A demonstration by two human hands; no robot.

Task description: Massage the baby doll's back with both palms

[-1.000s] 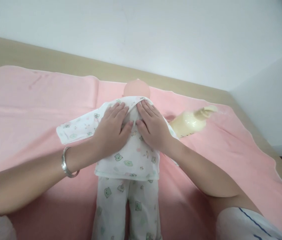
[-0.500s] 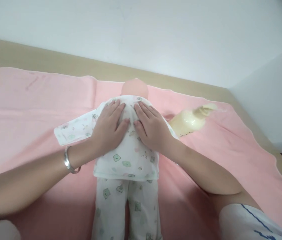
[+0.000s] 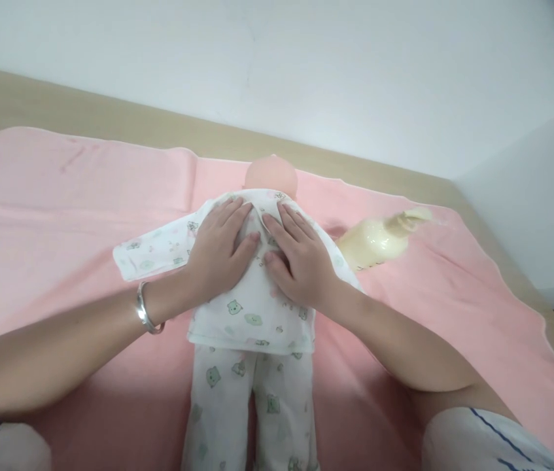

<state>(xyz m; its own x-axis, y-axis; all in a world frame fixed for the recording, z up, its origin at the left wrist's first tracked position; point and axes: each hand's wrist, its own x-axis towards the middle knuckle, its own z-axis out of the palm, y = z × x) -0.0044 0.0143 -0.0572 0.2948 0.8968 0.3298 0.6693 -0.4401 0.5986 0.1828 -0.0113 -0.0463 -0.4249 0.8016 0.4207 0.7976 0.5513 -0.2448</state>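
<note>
A baby doll (image 3: 271,175) lies on a pink blanket with the bare top of its head toward the wall. It wears a white long-sleeved top (image 3: 252,320) and matching trousers (image 3: 225,405), both printed with small green animals. My left hand (image 3: 222,245) rests flat on the upper left of the top, fingers stretched toward the head. Across from it, my right hand (image 3: 301,258) lies on the upper right with its fingers spread a little. Fabric creases between the two hands. The doll's right-side sleeve is partly hidden by my right arm.
A pale yellow pump bottle (image 3: 375,242) lies on its side on the pink blanket (image 3: 85,190), right of the doll. Beyond the blanket runs a tan surface edge (image 3: 159,108), then a white wall (image 3: 306,72). A silver bangle (image 3: 145,311) circles my left wrist.
My right hand has shifted slightly down and outward on the top, and a fold has risen beside its fingers. My left hand keeps its place on the top. The view has moved slightly.
</note>
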